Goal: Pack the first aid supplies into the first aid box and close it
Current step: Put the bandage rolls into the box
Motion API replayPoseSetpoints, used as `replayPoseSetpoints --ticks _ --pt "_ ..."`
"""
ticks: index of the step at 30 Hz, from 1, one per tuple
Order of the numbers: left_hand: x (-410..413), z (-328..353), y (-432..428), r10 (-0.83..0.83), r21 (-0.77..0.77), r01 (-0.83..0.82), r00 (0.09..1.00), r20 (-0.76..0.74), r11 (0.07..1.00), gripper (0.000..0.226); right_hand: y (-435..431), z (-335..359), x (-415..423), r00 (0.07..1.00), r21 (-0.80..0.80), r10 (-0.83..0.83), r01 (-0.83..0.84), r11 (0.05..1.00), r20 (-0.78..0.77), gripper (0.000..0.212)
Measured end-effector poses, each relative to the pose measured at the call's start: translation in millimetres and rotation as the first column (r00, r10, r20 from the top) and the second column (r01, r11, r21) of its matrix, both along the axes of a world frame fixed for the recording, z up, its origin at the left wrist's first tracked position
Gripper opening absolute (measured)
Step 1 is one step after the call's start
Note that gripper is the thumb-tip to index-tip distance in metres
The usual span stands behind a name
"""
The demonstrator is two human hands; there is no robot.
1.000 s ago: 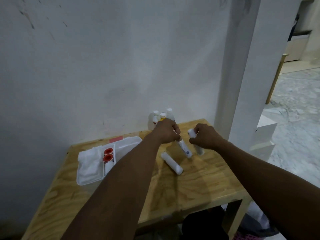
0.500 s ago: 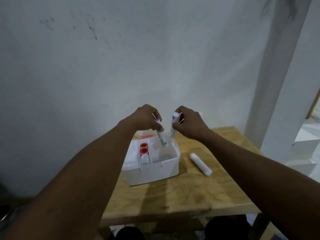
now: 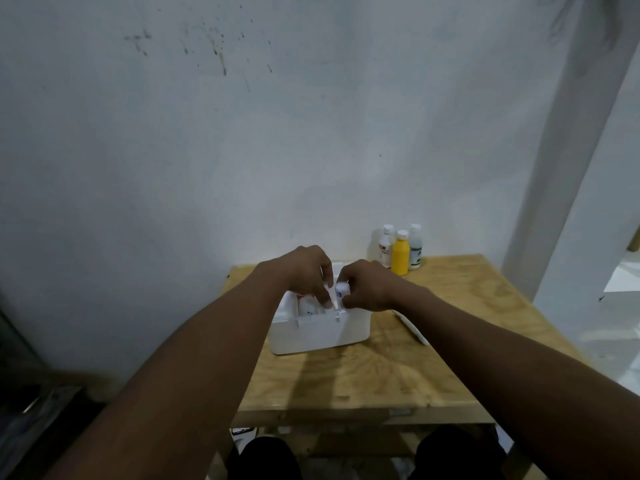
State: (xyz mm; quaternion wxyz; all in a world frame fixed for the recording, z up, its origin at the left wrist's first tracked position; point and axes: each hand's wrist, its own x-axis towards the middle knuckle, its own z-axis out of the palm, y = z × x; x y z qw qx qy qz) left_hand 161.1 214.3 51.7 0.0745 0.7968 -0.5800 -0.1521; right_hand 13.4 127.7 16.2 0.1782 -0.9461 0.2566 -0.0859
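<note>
The white first aid box (image 3: 322, 336) stands open on the wooden table (image 3: 398, 368), with dividers inside. Both hands are over its top. My left hand (image 3: 304, 271) reaches down into the box, fingers pinched on a thin white tube that is mostly hidden. My right hand (image 3: 367, 287) holds a white roll with blue print (image 3: 341, 289) upright at the box's right compartment. A red-capped item (image 3: 300, 296) shows just under my left hand. Another white roll (image 3: 412, 329) lies on the table to the right, partly behind my right forearm.
Three bottles stand at the table's back right: a white one with a red label (image 3: 385, 247), a yellow one (image 3: 400, 253) and a clear one (image 3: 414, 247). The wall is close behind, a white pillar (image 3: 571, 168) rises on the right.
Both hands came down from above the box with their white items and now sit low in its opening. The view shifted, so the bottles are visible again.
</note>
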Motion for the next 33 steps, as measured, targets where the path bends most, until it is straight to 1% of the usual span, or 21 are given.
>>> replayPoseSetpoints --ticks 3,9,12,16,19,20,24,29,33 --pt "1 -4 0 0.013 0.054 -0.013 1.0 0.012 0.998 0.041 -1 -1 0 1.0 0.015 0.016 -0.016 1.0 -0.012 0.033" --pt "2 -1 1 0.004 0.107 0.002 0.999 -0.052 0.994 0.036 -3 5 -4 0.998 0.087 0.045 -0.041 0.995 -0.043 0.026" --pt "0 1 1 0.006 0.137 0.008 0.995 -0.102 0.99 0.037 -4 6 -6 0.997 0.117 0.059 -0.053 0.992 -0.05 0.028" --pt "-3 3 0 0.024 0.154 -0.005 0.992 -0.126 0.988 0.032 -6 8 -8 0.996 0.136 0.077 -0.07 0.988 -0.047 0.032" --pt "-2 2 -1 0.046 0.128 -0.031 0.992 -0.12 0.991 0.048 -7 8 -9 0.997 0.134 0.077 -0.073 0.988 -0.026 0.032" --pt "-2 1 -1 0.047 0.126 -0.032 0.992 -0.12 0.992 0.047 -7 8 -10 0.997 0.134 0.075 -0.072 0.988 -0.018 0.032" --pt "1 -1 -4 0.036 0.124 -0.021 0.992 -0.119 0.992 0.028 -9 7 -9 0.997 0.139 0.074 -0.073 0.988 0.002 0.031" --pt "5 -1 -4 0.005 0.141 0.014 0.991 -0.131 0.99 0.023 -9 3 -6 0.997 0.142 0.071 -0.072 0.987 0.015 0.023" --pt "8 -3 -3 0.017 0.125 0.0 0.991 -0.134 0.992 0.017 -8 2 -5 0.998 0.157 0.065 -0.068 0.985 0.025 0.018"
